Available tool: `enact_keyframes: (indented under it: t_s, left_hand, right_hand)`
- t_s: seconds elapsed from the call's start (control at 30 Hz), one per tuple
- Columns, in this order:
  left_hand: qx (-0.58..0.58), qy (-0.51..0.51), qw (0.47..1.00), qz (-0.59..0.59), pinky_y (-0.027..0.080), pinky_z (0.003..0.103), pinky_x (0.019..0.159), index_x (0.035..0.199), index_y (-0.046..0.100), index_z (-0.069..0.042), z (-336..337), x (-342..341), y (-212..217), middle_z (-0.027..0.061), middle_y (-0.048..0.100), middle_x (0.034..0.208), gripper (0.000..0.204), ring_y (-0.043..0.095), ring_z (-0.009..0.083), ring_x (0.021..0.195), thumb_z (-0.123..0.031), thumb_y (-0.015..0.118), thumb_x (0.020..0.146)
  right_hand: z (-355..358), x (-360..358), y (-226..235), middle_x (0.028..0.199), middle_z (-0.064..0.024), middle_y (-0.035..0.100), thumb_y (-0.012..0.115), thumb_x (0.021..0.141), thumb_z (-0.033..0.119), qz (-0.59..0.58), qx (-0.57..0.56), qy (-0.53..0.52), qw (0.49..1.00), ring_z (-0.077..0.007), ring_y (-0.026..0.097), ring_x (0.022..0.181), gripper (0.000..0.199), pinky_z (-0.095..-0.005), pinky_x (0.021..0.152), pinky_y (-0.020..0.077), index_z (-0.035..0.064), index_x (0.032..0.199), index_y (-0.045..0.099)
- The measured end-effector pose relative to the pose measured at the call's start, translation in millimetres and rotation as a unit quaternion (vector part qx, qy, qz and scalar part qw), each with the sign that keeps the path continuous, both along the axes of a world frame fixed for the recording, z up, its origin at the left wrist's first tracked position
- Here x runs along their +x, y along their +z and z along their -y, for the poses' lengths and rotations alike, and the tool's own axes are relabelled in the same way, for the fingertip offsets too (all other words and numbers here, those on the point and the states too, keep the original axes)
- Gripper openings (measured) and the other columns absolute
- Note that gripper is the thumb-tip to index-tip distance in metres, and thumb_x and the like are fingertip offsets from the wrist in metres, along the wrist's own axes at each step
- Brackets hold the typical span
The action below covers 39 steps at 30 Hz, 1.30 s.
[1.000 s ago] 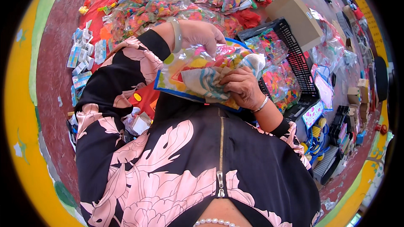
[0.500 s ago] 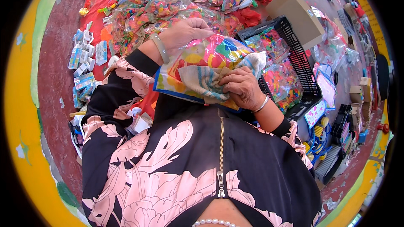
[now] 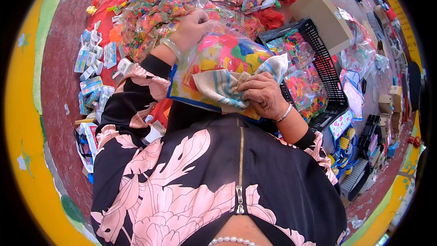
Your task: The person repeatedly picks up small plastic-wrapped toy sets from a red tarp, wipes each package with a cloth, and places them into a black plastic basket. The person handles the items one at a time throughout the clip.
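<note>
A clear plastic bag (image 3: 230, 50) filled with brightly coloured pieces lies in front of my body, on a flat blue-edged thing with a colourful print (image 3: 176, 87). My left hand (image 3: 191, 31) is closed on the bag's upper left edge, fingers pinched together. Bunched in my right hand (image 3: 264, 93) is a white cloth with blue stripes (image 3: 211, 86), pressed against the lower part of the bag. The pieces look soft and rounded; the plastic's glare hides their exact kind.
Many similar filled bags (image 3: 154, 23) are heaped beyond on a red cloth (image 3: 107, 7). To the right stands a black plastic crate (image 3: 324, 59) with more bags, beside a cardboard box (image 3: 321, 18). Small white-and-blue packages (image 3: 91, 86) lie at left.
My left hand has moved left and slightly up, pulling at the bag's edge. My right hand with the cloth has stayed nearly in place.
</note>
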<state>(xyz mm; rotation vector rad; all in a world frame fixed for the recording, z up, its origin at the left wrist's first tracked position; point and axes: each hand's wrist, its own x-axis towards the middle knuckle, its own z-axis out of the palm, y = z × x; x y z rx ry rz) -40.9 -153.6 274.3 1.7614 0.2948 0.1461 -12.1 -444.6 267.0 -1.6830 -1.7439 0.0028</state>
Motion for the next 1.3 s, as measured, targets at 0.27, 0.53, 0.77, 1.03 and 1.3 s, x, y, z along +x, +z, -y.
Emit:
enact_keyframes:
  t_s: [0.27, 0.53, 0.77, 1.03, 1.3]
  left_hand:
    - [0.089, 0.037, 0.995, -0.033, 0.038, 0.022, 0.05, 0.087, 0.056, -0.003, 14, -44, 3, -0.002, 0.05, 0.066, 0.017, 0.045, 0.0041, 0.057, -0.02, 0.058, 0.09]
    - [0.12, 0.153, 0.98, 0.05, 0.042, 0.03, 0.058, 0.087, 0.056, -0.002, 20, -66, -50, 0.0058, 0.055, 0.068, 0.021, 0.051, 0.0134, 0.062, -0.022, 0.052, 0.093]
    - [-0.067, 0.157, 0.982, 0.079, 0.043, 0.029, 0.062, 0.086, 0.057, -0.002, 9, -67, -61, 0.005, 0.057, 0.072, 0.023, 0.05, 0.0111, 0.066, -0.023, 0.051, 0.093]
    - [0.012, 0.195, 0.977, 0.089, 0.039, 0.024, 0.053, 0.082, 0.055, -0.003, 20, -69, -62, -0.0029, 0.051, 0.064, 0.02, 0.043, 0.0043, 0.058, -0.02, 0.051, 0.094]
    - [-0.02, 0.201, 0.977, 0.075, 0.04, 0.023, 0.053, 0.085, 0.056, -0.003, 17, -72, -66, -0.003, 0.052, 0.065, 0.02, 0.044, 0.0035, 0.06, -0.019, 0.051, 0.094]
  right_hand:
    - [-7, -7, 14, 0.099, -0.0037, 0.063, 0.059, 0.065, 0.002, -0.078, 0.015, -0.104, 0.991, -0.0242, 0.06, 0.088, 0.02, -0.0339, 0.078, 0.0426, 0.0101, 0.083, 0.062]
    - [-55, -39, 62, 0.132, -0.0202, 0.043, 0.063, 0.079, 0.019, -0.179, -0.002, -0.181, 0.967, -0.0361, 0.047, 0.117, 0.043, -0.0409, 0.096, 0.0379, 0.0051, 0.119, 0.056]
    - [-94, -69, -11, 0.143, -0.0157, 0.034, 0.061, 0.079, 0.035, 0.075, -0.112, -0.152, 0.979, -0.0349, 0.03, 0.132, 0.064, -0.0479, 0.101, 0.0271, 0.0121, 0.134, 0.041]
    - [-60, -42, -11, 0.129, -0.0129, 0.047, 0.05, 0.079, 0.016, 0.172, -0.161, -0.262, 0.936, -0.0283, 0.044, 0.116, 0.046, -0.0413, 0.089, 0.0359, 0.0068, 0.125, 0.05]
    - [-19, -17, 6, 0.126, -0.0153, 0.048, 0.052, 0.077, 0.013, 0.135, -0.176, -0.373, 0.901, -0.031, 0.047, 0.114, 0.048, -0.0438, 0.089, 0.0395, 0.0046, 0.125, 0.05]
